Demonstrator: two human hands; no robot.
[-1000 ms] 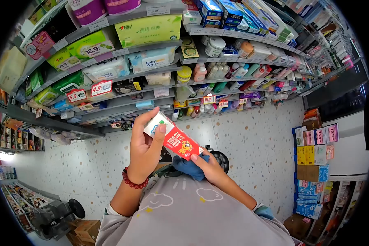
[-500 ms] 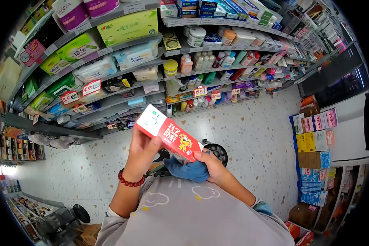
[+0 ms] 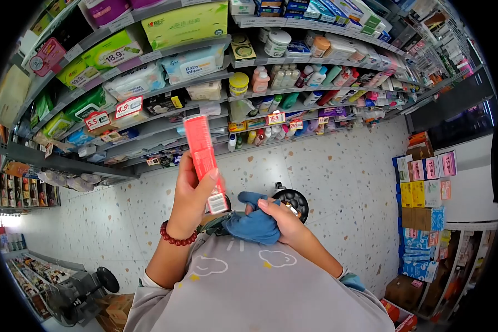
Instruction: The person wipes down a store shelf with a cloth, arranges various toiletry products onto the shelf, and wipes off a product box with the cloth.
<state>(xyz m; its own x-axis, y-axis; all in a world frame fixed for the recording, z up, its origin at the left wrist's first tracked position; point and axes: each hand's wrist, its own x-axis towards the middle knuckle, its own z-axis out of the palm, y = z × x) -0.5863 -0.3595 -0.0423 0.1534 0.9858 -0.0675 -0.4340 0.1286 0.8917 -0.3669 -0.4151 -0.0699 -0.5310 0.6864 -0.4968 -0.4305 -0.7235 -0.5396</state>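
Note:
A slim red box (image 3: 203, 156) stands nearly upright in my left hand (image 3: 190, 198), its narrow printed side and a barcode at the lower end facing me. The fingers and thumb wrap its lower half. A red bead bracelet is on that wrist. To the right and slightly lower, my right hand (image 3: 285, 222) grips a bunched blue cloth (image 3: 253, 226), thumb on top. The cloth hangs in front of the grey apron (image 3: 260, 282). Box and right hand are apart.
Curved shelves (image 3: 199, 84) with wipes, tissues, jars and bottles span the front. A round black stool seat (image 3: 291, 205) is just beyond my right hand. Stacked boxes (image 3: 423, 216) stand at right. A black fan (image 3: 107, 280) and cartons (image 3: 119, 307) are at lower left.
My right hand has come off the red box and holds only the cloth. The box has turned from slanted, broad face showing, to nearly upright with a narrow side showing.

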